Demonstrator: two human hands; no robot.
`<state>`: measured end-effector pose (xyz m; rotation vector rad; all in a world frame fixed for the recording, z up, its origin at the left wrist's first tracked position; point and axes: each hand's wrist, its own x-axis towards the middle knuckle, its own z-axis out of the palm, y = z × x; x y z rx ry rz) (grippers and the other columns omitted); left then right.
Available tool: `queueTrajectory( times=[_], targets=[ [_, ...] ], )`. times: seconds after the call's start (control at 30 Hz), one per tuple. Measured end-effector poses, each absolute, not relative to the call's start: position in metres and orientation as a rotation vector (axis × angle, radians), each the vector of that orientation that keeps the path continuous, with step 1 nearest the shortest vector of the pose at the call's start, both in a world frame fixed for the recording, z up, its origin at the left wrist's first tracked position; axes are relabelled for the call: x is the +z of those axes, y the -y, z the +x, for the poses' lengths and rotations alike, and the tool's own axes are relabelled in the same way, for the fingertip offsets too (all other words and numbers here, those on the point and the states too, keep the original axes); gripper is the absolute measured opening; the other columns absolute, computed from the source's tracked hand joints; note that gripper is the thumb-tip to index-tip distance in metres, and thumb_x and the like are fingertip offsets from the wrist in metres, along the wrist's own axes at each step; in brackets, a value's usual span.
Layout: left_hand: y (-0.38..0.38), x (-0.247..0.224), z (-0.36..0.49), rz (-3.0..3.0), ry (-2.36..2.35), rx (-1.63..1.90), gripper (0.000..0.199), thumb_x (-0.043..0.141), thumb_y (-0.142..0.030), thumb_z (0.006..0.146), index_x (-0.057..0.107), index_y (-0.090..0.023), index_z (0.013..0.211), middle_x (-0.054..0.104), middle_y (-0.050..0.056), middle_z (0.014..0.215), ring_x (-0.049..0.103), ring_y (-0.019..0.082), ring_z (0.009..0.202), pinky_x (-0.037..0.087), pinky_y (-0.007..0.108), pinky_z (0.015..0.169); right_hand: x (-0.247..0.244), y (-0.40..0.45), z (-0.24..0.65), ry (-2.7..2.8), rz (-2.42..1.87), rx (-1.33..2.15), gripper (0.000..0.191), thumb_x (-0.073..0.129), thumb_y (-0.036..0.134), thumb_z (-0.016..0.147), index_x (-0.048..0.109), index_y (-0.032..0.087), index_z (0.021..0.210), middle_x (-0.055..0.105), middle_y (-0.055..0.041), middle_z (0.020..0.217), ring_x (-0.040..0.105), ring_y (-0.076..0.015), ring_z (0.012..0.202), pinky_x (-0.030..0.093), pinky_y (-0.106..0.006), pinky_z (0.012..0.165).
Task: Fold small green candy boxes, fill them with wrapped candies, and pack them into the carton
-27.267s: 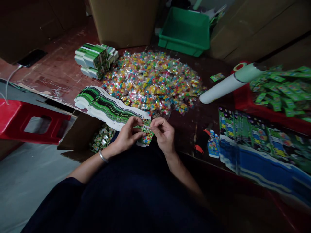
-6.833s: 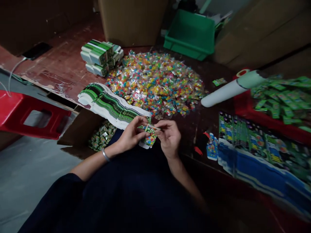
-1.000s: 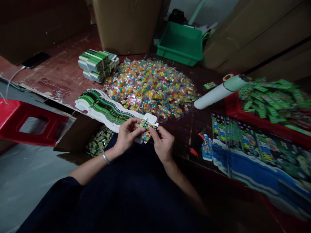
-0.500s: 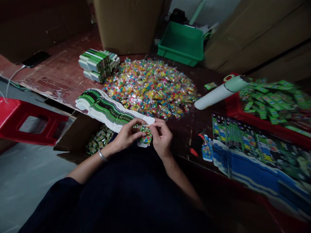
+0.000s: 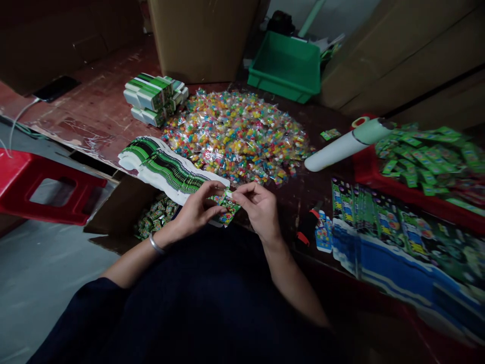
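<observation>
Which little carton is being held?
The green carton, between the left hand and right hand; the blue carton lies on the table, others in a row.

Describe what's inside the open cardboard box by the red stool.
Many small green-patterned pieces lie heaped inside the cardboard box. The heap hides the bottom; the left forearm and dark clothing cover part of the box.

Dark navy top (image 5: 182,303), loose left sleeve (image 5: 94,298) — smooth silver bangle (image 5: 154,243) round the left wrist (image 5: 165,235).
</observation>
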<state>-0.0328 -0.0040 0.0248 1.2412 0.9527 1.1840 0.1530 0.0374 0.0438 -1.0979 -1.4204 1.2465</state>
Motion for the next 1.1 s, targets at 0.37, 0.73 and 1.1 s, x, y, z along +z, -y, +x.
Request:
queueTrajectory(
  times=[0.37,0.73,1.1],
  targets=[
    [0.007,0.029,-0.034,1.371,-1.020,1.131,0.044,0.074,-0.028,0.093,0.065,-0.022,0.135,0.071,0.011,0.122,0.072,0.019,0.093,0.062,0.028,0.077,0.045,-0.042,0.158,1.591,-1.044,1.091,0.024,0.078,0.038,0.087,0.067,0.022,0.073,0.069,-0.0006,0.078,0.065,-0.0164,0.074,0.053,-0.030,0.069],
    [0.003,0.027,-0.036,1.179,-1.038,1.113,0.030,0.082,-0.034,0.084,0.064,-0.017,0.100,0.067,0.002,0.092,0.063,0.013,0.077,0.054,0.022,0.068,0.014,-0.048,0.185,1.663,-1.152,1.106,0.031,0.069,0.053,0.094,0.071,0.023,0.102,0.076,-0.0065,0.104,0.073,-0.0203,0.088,0.060,-0.033,0.072],
    [-0.007,0.024,-0.043,0.837,-1.034,1.120,0.061,0.084,-0.028,0.074,0.052,-0.025,0.127,0.065,0.003,0.113,0.070,0.014,0.068,0.063,0.032,0.067,-0.020,-0.120,0.218,2.302,-1.791,0.158,0.033,0.067,0.026,0.094,0.070,0.020,0.126,0.075,-0.0167,0.118,0.066,-0.0342,0.113,0.054,-0.045,0.094]
  ],
)
